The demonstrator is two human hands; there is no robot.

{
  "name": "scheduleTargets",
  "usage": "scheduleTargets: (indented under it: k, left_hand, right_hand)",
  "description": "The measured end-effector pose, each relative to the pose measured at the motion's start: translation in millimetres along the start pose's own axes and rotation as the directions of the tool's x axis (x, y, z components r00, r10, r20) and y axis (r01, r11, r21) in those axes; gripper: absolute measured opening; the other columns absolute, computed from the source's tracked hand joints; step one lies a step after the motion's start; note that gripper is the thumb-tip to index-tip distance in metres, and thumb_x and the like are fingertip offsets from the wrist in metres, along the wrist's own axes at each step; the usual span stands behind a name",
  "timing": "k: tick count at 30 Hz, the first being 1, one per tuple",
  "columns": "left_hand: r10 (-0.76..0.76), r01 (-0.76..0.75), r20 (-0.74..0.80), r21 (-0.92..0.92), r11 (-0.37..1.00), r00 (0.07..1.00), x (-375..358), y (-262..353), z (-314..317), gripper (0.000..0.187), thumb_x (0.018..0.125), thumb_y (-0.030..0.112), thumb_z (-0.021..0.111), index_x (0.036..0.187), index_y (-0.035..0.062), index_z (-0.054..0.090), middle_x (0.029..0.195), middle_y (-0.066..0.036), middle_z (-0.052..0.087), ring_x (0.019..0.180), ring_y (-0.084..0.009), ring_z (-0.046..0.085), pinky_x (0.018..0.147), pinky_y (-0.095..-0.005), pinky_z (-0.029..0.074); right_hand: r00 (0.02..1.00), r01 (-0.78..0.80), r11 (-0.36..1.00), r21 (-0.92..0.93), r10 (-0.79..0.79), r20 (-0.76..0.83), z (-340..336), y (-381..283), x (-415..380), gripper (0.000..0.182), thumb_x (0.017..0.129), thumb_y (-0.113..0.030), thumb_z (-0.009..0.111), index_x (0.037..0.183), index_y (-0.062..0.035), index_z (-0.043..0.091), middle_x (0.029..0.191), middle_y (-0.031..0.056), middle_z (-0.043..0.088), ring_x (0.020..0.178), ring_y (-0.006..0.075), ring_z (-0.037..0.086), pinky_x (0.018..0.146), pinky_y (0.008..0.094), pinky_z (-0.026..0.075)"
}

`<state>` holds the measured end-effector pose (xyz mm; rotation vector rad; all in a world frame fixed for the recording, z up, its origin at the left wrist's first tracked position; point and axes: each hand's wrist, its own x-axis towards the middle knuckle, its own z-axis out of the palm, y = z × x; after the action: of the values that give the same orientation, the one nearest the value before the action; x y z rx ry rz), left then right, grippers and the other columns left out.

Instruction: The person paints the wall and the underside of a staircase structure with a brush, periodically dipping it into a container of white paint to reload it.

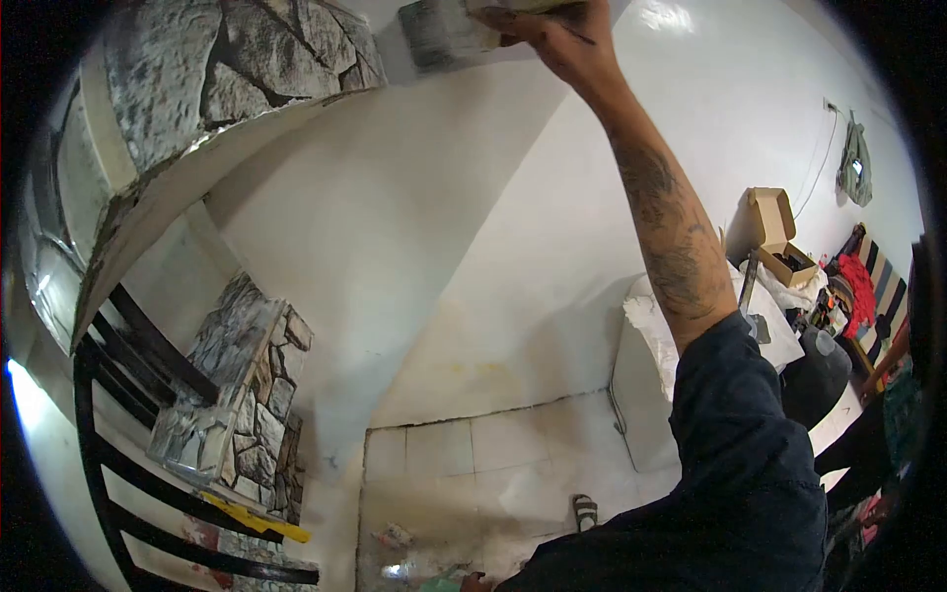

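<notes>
My right hand [570, 35] is raised high at the top edge, its fingers closed around a wide paintbrush [444, 37]. The brush's grey bristle end points left, against or close to the pale wall [395, 187], beside the stone-patterned upper step. Blur hides whether the bristles touch the wall. Low at the bottom edge, only a small part of my left hand [477, 583] shows, with its fingers at a pale green thing [446, 581] that is mostly cut off.
Stone-patterned stair steps [252, 375] and a black metal railing [148, 474] stand at left. A yellow strip [252, 518] hangs there. A white cabinet-like block [641, 395], an open cardboard box [774, 227] and piled clothes [856, 296] are right. A sandalled foot [585, 511] rests on the tiled floor [464, 454].
</notes>
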<state>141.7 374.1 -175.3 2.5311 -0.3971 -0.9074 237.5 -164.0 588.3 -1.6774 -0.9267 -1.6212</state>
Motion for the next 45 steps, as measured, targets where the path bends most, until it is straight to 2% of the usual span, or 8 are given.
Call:
scheduleTargets:
  k: [6,16,24,35,39,40,44,45]
  left_hand:
    - [0.008,-0.008,-0.008,0.013,1.000,1.000,1,5,-7,0.059,0.069,0.040,0.078,0.118,0.0100,0.066,0.122,-0.017,0.064,0.114,-0.0340,0.060,0.100,-0.0446,0.046]
    - [0.118,-0.111,-0.085,0.082,0.990,0.989,10,8,-14,0.059,0.069,0.042,0.078,0.117,0.0101,0.066,0.123,-0.017,0.063,0.114,-0.0344,0.060,0.101,-0.0452,0.045]
    - [0.047,-0.048,0.012,0.061,0.997,0.999,18,8,-18,0.059,0.070,0.040,0.078,0.119,0.0091,0.065,0.125,-0.016,0.062,0.116,-0.0337,0.059,0.102,-0.0444,0.045]
    - [0.086,-0.086,-0.005,0.057,0.995,0.996,41,22,-35,0.058,0.073,0.037,0.078,0.122,0.0081,0.064,0.128,-0.014,0.061,0.119,-0.0326,0.057,0.102,-0.0434,0.045]
    - [0.065,-0.077,0.089,0.141,0.987,0.994,24,13,-37,0.057,0.076,0.037,0.076,0.124,0.0092,0.063,0.129,-0.014,0.061,0.120,-0.0327,0.056,0.103,-0.0430,0.044]
    - [0.085,-0.100,0.089,0.183,0.978,0.992,25,8,-39,0.057,0.076,0.037,0.075,0.124,0.0091,0.062,0.128,-0.014,0.061,0.120,-0.0329,0.056,0.103,-0.0429,0.044]
    - [0.164,-0.189,0.100,0.339,0.922,0.981,25,-4,-44,0.059,0.078,0.039,0.074,0.126,0.0088,0.061,0.125,-0.015,0.063,0.118,-0.0337,0.057,0.102,-0.0427,0.045]
    - [0.084,-0.094,0.092,0.109,0.990,0.992,25,12,-45,0.058,0.076,0.037,0.076,0.124,0.0079,0.061,0.122,-0.016,0.064,0.114,-0.0334,0.060,0.100,-0.0429,0.047]
  right_hand:
    - [0.995,-0.015,0.994,-0.107,0.004,-0.099,-48,-16,-7,0.016,0.080,-0.001,0.072,0.093,0.0053,0.065,0.083,0.0119,0.068,0.073,0.0195,0.068,0.064,0.0336,0.061]
    - [0.999,0.052,0.978,0.203,-0.051,-0.007,-11,-6,14,0.016,0.081,-0.001,0.071,0.095,0.0036,0.065,0.086,0.0124,0.067,0.077,0.0210,0.068,0.066,0.0371,0.062]
    - [0.995,0.021,0.988,-0.153,-0.036,-0.094,-90,-31,-4,0.020,0.080,-0.004,0.073,0.095,0.0058,0.065,0.087,0.0140,0.068,0.076,0.0205,0.069,0.065,0.0343,0.063]
    - [0.999,0.032,0.993,0.110,-0.033,0.006,-29,1,8,0.021,0.085,-0.009,0.073,0.100,0.0030,0.064,0.092,0.0122,0.067,0.081,0.0194,0.067,0.070,0.0339,0.061]
    - [0.991,0.101,0.934,-0.344,-0.123,-0.044,-84,-23,-5,0.012,0.086,-0.003,0.068,0.096,0.0033,0.066,0.092,0.0125,0.068,0.081,0.0205,0.069,0.069,0.0338,0.063]
    - [0.972,0.220,0.941,-0.259,-0.233,-0.020,-89,-32,-5,0.010,0.086,-0.001,0.067,0.095,0.0041,0.065,0.091,0.0131,0.068,0.080,0.0206,0.070,0.068,0.0343,0.063]
    - [0.990,0.027,0.995,-0.098,-0.040,-0.138,-62,-51,4,0.013,0.085,0.000,0.068,0.096,0.0039,0.063,0.089,0.0134,0.068,0.081,0.0218,0.069,0.067,0.0350,0.064]
    - [0.994,0.039,0.995,-0.094,-0.048,-0.102,-45,-50,6,0.013,0.086,-0.002,0.068,0.097,0.0032,0.064,0.090,0.0130,0.067,0.080,0.0214,0.069,0.067,0.0343,0.063]
